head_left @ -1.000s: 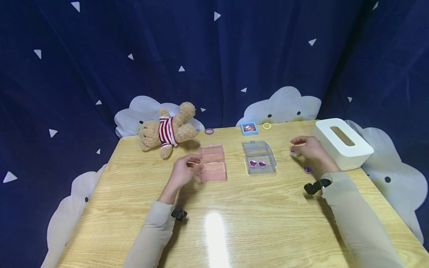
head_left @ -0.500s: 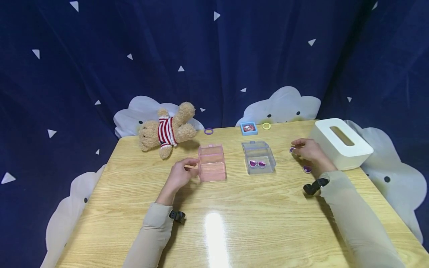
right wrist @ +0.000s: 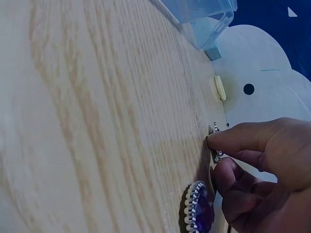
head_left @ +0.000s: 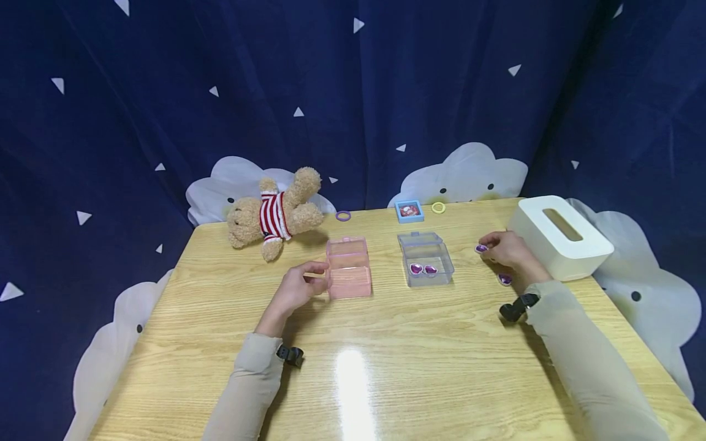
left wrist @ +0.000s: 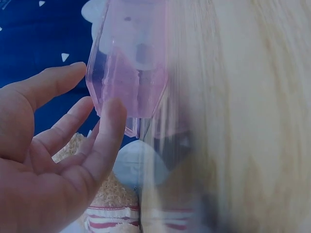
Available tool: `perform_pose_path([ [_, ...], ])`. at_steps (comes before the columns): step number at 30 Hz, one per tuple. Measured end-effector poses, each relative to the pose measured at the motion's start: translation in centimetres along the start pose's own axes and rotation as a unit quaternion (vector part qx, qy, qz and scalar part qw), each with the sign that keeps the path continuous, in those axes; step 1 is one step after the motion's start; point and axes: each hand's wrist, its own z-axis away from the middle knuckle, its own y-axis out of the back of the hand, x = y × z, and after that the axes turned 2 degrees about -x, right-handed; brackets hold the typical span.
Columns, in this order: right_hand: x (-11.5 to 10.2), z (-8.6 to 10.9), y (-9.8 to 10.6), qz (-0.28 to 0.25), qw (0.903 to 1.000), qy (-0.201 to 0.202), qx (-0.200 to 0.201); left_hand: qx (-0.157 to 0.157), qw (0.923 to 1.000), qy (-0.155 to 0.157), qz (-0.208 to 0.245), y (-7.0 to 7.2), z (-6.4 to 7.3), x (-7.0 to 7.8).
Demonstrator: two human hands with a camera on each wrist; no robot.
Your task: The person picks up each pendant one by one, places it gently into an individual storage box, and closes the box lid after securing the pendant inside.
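At the right, my right hand [head_left: 506, 248] pinches a purple rhinestone gem [head_left: 481, 248] with a silvery beaded rim, low over the table. A second purple gem [right wrist: 200, 208] lies on the wood beside that hand. My left hand [head_left: 300, 286] is at the left side of a clear pink box [head_left: 350, 283] with its lid raised. In the left wrist view its relaxed fingertips [left wrist: 115, 109] appear to touch the box wall. A clear blue-grey box [head_left: 429, 280], also with its lid up, holds two purple gems [head_left: 423, 269].
A white tissue box [head_left: 584, 248] stands right of my right hand. Along the back are a teddy bear [head_left: 276, 214] in a striped shirt, a purple ring [head_left: 343, 216], a small blue square frame [head_left: 409, 211] and a yellow ring [head_left: 438, 208]. A dark blue curtain [head_left: 353, 104] hangs behind.
My right fingers have closed on the far gem and shifted it slightly. My left hand has drawn back a little, from over the pink box's edge to its side.
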Motion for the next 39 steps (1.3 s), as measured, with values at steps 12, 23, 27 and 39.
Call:
perform_pose_path([
  [12, 0.0, 0.1, 0.1, 0.002, 0.9998, -0.016, -0.009, -0.018, 0.9993, -0.005, 0.033, -0.1, -0.2, -0.3],
  [23, -0.4, 0.5, 0.6, -0.036, 0.9987, -0.009, -0.036, -0.026, 0.9988, -0.011, 0.041, -0.2, -0.2, -0.4],
  [27, -0.7, 0.8, 0.9, -0.042, 0.9984, -0.001, -0.038, -0.028, 0.9986, -0.011, 0.043, -0.2, -0.1, -0.2],
  [39, -5.0, 2.2, 1.9, 0.004, 0.9947, 0.102, 0.016, -0.049, 0.9977, 0.01, 0.046, -0.1, 0.0, 0.1],
])
